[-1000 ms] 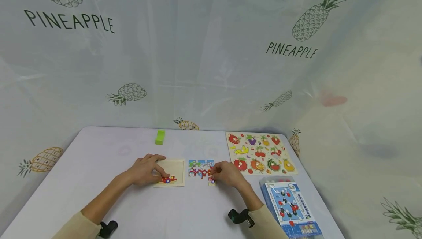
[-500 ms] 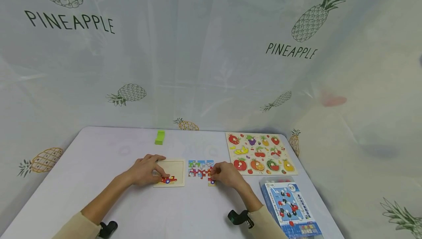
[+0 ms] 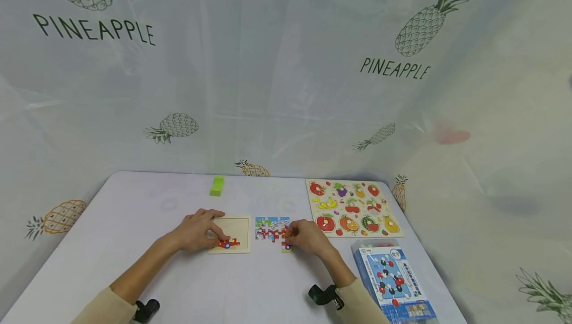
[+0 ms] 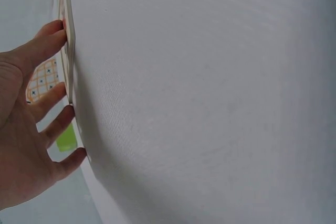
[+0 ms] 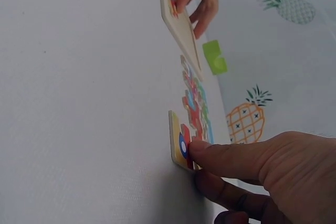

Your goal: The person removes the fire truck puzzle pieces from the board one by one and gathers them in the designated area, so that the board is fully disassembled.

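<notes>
My left hand (image 3: 198, 229) lies on a shallow wooden puzzle tray (image 3: 237, 226), fingers fairly straight, touching its left edge (image 4: 68, 51). A red aeroplane piece (image 3: 229, 243) sits in the tray's near part by the fingertips. My right hand (image 3: 298, 238) has its fingers curled and pinches the edge of a small puzzle piece (image 3: 286, 247) that lies flat on the table. The right wrist view shows one finger (image 5: 231, 156) on the piece's face (image 5: 179, 142) and another just below it. Several loose coloured pieces (image 3: 271, 227) lie between the hands.
A green block (image 3: 216, 185) stands behind the tray. A fruit peg-puzzle board (image 3: 353, 208) lies at the right rear, with a blue picture box (image 3: 393, 279) in front of it near the white table's (image 3: 134, 215) right edge. A pineapple-print sheet hangs behind.
The right hand has drawn the small piece very slightly to the left. The left hand and the tray have not moved.
</notes>
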`<state>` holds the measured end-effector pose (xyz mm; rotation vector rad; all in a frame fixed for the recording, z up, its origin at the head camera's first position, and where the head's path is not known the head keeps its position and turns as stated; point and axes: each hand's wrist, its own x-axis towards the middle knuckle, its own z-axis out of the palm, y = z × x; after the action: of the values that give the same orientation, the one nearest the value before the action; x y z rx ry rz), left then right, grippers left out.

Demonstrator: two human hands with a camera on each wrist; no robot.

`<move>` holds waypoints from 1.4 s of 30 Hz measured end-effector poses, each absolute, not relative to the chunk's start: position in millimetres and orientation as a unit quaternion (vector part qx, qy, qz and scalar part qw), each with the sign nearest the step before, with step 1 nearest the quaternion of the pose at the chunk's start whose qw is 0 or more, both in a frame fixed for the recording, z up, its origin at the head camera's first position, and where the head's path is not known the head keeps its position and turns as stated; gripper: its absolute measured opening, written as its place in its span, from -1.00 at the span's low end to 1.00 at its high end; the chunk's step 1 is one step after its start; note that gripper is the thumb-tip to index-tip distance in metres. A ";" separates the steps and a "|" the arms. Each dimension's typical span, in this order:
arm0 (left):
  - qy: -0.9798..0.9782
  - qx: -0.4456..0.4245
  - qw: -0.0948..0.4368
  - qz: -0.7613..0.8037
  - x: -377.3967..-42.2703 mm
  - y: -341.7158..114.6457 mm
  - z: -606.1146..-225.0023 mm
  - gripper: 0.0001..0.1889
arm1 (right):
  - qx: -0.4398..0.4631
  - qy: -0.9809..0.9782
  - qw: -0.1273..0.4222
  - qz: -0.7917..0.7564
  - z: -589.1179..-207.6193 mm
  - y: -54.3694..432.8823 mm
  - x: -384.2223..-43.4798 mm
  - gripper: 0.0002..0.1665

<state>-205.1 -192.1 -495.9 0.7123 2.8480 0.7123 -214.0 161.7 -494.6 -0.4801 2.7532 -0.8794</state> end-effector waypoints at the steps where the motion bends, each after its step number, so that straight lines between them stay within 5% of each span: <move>1: 0.941 0.235 0.060 0.235 -205.1 -192.1 -496.0 -0.79 | -0.164 0.934 0.105 -0.299 -494.2 161.7 -213.9 -0.87; 13: 0.943 0.235 0.043 0.232 -205.7 -191.3 -498.6 -0.74 | -0.174 0.929 0.101 -0.312 -489.9 153.8 -218.0 -0.90; 27: 0.945 0.225 0.043 0.233 -204.8 -191.4 -499.7 -0.81 | -0.236 0.905 0.107 -0.336 -494.3 87.3 -215.3 -0.96; 35: 0.945 0.227 0.035 0.233 -203.0 -190.1 -496.7 -0.83 | -0.268 0.913 0.108 -0.288 -498.1 46.5 -210.8 -0.72; 42: 0.946 0.226 0.033 0.230 -202.6 -190.6 -496.9 -0.83 | -0.283 0.922 0.080 -0.253 -497.3 32.3 -207.3 -0.78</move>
<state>-202.6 -190.6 -496.9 0.6969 2.9111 0.7085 -207.3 32.3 -497.3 -0.8475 2.7565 -0.7555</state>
